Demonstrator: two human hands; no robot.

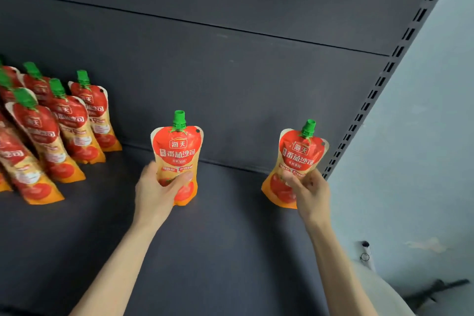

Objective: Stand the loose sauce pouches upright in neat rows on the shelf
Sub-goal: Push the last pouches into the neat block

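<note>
My left hand [159,187] grips 1 tomato sauce pouch [178,151] upright, midway along the shelf [230,233]. My right hand [309,191] pinches a 2nd pouch [298,156], slightly tilted, near the shelf's right end. More pouches [64,123] stand in rows far left.

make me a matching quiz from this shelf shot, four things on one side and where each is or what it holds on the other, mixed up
1 left hand
2 right hand
3 standing pouches
4 slotted upright

a far left of the shelf
b beside the pale wall
c holds the middle pouch
d holds the rightmost pouch

Pairs: 1-c, 2-d, 3-a, 4-b
</note>
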